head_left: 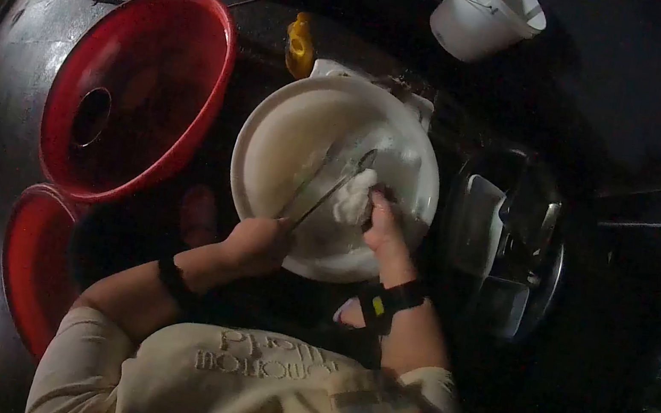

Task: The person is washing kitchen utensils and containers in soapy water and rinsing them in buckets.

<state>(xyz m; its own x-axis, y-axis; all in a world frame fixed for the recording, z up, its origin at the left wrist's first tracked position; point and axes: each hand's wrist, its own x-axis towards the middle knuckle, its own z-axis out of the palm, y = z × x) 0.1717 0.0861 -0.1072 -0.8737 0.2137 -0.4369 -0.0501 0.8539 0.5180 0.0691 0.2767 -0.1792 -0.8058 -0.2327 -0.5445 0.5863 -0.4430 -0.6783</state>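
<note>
A large white basin (272,141) holds cloudy, sudsy water. Over its lower left rim, my left hand (258,243) is closed round the handle of a long, thin metal utensil (323,198), whose rounded end points up and right over the water. My right hand (382,222), inside the basin's right part, grips a whitish, foamy cloth or sponge (356,197) against the utensil's upper part. The fingertips of my right hand are partly hidden by shadow and foam.
At the left stand a big red tub (211,114) and a second red tub (17,261). A yellow bottle (300,46) is behind the basin. A white bucket (476,22) stands at the back right. Right of the basin, a dark tub (545,297) holds pale containers (480,226).
</note>
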